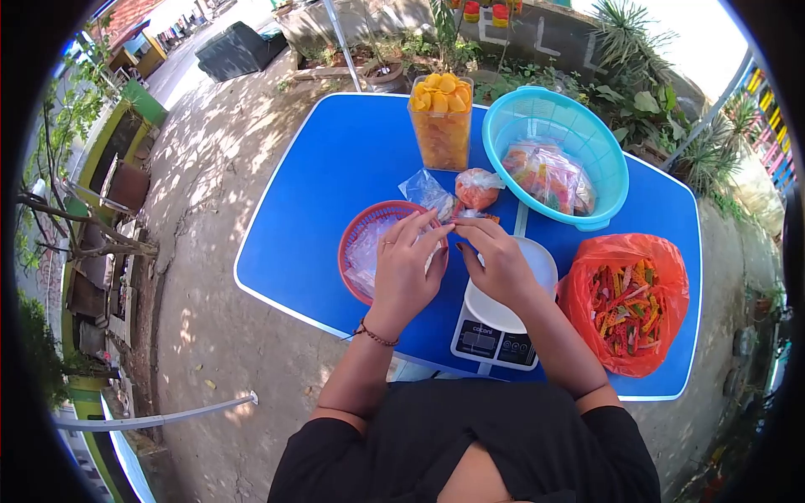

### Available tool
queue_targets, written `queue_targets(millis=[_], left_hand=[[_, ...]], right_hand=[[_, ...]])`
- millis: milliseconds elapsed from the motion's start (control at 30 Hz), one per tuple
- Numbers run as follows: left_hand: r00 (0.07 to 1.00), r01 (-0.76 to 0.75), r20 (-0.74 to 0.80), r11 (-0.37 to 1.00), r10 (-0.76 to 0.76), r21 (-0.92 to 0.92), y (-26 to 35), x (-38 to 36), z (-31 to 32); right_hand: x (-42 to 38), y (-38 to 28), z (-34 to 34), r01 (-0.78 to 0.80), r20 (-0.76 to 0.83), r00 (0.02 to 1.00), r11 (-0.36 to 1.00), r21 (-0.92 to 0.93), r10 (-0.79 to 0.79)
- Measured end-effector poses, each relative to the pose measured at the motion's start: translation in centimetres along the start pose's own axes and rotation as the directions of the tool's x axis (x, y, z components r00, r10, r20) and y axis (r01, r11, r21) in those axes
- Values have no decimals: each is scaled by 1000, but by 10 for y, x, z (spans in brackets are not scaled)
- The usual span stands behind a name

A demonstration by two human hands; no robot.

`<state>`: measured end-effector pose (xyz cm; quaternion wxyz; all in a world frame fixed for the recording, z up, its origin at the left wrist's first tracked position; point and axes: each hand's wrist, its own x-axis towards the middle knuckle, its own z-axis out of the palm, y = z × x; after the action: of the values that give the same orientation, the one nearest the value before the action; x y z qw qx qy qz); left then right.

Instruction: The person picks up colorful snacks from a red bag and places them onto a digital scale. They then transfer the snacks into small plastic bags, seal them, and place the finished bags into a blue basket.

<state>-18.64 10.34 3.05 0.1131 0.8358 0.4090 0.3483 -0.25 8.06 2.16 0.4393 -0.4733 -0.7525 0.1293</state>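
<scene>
My left hand (pixel 408 260) is over the right side of a red basket (pixel 345 251) that holds clear plastic bags (pixel 365 256). Beside it, my right hand (pixel 495 258) reaches over a white plate on a digital scale (pixel 496 344). The fingertips of both hands come together at something small, hard to make out. Just beyond them lie an open clear plastic bag (pixel 428 193) and a tied bag with orange-red contents (pixel 478 191).
A tall clear container of yellow-orange chips (pixel 442 126) stands at the back of the blue table (pixel 293 201). A turquoise basket (pixel 616 180) holds filled packets. An orange-red bag (pixel 579 277) of colourful pieces sits at the right.
</scene>
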Motion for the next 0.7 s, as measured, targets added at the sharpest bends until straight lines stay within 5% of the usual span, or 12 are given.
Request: queue_targets(millis=[233, 433, 633, 700], left_hand=[[961, 278, -31, 949, -276, 150, -55, -37, -33], [926, 352, -10, 855, -377, 380, -64, -51, -29], [916, 366, 14, 849, -402, 382, -64, -49, -24], [920, 373, -3, 874, -392, 312, -63, -48, -26]], right_hand=[[22, -8, 80, -56, 327, 944, 998, 19, 46], [30, -15, 101, -184, 340, 911, 967, -177, 236], [31, -10, 99, -322, 394, 855, 941, -106, 337], [29, -11, 94, -294, 320, 906, 956, 10, 276]])
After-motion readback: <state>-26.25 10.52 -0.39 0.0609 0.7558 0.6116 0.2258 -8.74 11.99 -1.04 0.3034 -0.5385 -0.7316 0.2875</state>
